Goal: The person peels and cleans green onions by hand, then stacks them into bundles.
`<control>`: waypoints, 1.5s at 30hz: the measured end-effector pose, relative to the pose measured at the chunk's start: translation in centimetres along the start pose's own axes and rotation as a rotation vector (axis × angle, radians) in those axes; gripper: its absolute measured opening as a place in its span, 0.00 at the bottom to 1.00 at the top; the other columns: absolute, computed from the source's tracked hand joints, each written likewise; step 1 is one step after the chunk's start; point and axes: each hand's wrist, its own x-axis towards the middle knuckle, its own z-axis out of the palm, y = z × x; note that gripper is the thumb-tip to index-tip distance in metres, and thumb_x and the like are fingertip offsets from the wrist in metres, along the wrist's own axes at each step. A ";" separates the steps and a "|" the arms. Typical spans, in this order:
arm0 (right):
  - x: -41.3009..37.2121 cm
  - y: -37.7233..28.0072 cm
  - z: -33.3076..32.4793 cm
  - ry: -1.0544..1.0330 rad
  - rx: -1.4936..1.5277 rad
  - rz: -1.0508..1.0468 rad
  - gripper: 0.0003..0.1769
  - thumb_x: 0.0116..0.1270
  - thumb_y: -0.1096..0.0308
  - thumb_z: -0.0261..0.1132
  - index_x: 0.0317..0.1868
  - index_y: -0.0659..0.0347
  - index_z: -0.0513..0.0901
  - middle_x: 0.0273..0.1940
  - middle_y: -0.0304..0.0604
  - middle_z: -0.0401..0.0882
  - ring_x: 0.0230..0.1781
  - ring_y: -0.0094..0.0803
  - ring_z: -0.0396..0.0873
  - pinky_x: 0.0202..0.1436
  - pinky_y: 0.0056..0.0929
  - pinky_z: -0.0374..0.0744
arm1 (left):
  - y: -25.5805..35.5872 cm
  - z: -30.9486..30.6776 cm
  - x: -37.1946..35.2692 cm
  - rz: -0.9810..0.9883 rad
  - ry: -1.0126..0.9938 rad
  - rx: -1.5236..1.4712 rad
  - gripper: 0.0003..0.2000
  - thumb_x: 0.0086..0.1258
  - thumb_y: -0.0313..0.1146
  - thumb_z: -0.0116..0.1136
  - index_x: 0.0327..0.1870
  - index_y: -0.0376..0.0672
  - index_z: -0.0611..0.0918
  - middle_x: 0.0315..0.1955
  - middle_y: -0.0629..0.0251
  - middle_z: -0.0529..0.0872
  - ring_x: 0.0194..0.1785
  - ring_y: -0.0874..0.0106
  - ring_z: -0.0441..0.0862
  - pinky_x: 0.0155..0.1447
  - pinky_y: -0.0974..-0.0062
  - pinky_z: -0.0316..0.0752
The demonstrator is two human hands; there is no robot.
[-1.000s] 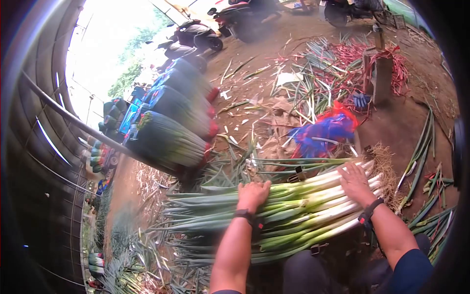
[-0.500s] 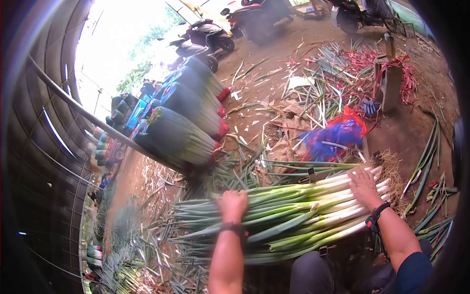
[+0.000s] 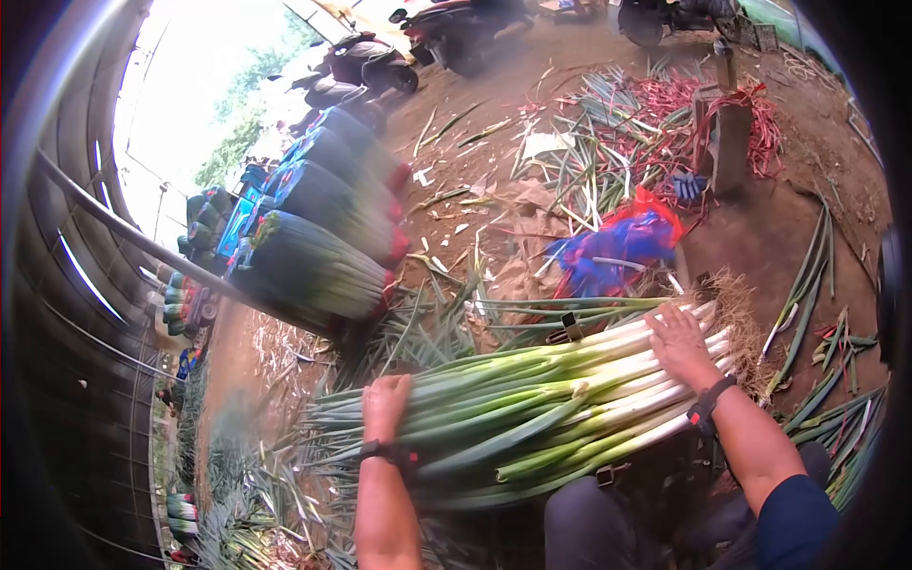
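A thick bundle of long green onions [image 3: 532, 404] lies across the front of me, white stalks to the right and green leaves to the left. Over the leaves at the far side, my left hand [image 3: 387, 407] is closed, its fingers curled down and partly hidden. My right hand [image 3: 680, 348] rests flat on the white stalks, fingers stretched out. Pale stringy roots [image 3: 736, 323] stick out past it. A dark strap with a buckle [image 3: 565, 330] shows at the bundle's far edge, and another buckle [image 3: 611, 472] at the near edge by my knee.
Large wrapped onion bundles [image 3: 313, 256] stand at the left behind a metal pole [image 3: 133, 225]. Beyond the onions are a blue and red plastic bag [image 3: 617, 247], a post [image 3: 730, 147], a blue glove [image 3: 688, 185] and red strips [image 3: 755, 133]. Scooters [image 3: 370, 62] stand at the back.
My left hand has slid left along the leaves towards their tips. My right hand stays on the white stalks. The whole view has shifted somewhat.
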 end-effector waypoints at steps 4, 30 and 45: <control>0.3 0.1 0.4 -0.007 -0.016 -0.001 0.28 0.80 0.53 0.51 0.76 0.47 0.75 0.81 0.53 0.63 0.84 0.47 0.55 0.87 0.48 0.46 | -3.3 2.2 1.6 0.094 0.003 -0.047 0.25 0.66 0.55 0.65 0.47 0.39 0.92 0.44 0.44 0.90 0.53 0.47 0.87 0.59 0.55 0.79; -0.2 -0.2 0.4 0.291 0.024 -0.072 0.22 0.76 0.53 0.58 0.64 0.49 0.86 0.70 0.53 0.78 0.75 0.49 0.71 0.78 0.50 0.63 | 20.9 12.2 -12.6 0.835 -0.004 0.024 0.33 0.67 0.63 0.62 0.59 0.41 0.83 0.50 0.49 0.82 0.57 0.51 0.77 0.67 0.52 0.65; -0.9 3.0 -2.0 0.263 -0.030 -0.072 0.19 0.69 0.46 0.65 0.38 0.52 0.92 0.48 0.49 0.84 0.58 0.44 0.77 0.74 0.50 0.61 | 20.3 12.6 -12.0 0.850 -0.052 -0.042 0.31 0.70 0.62 0.60 0.59 0.43 0.84 0.54 0.54 0.85 0.61 0.55 0.78 0.70 0.54 0.62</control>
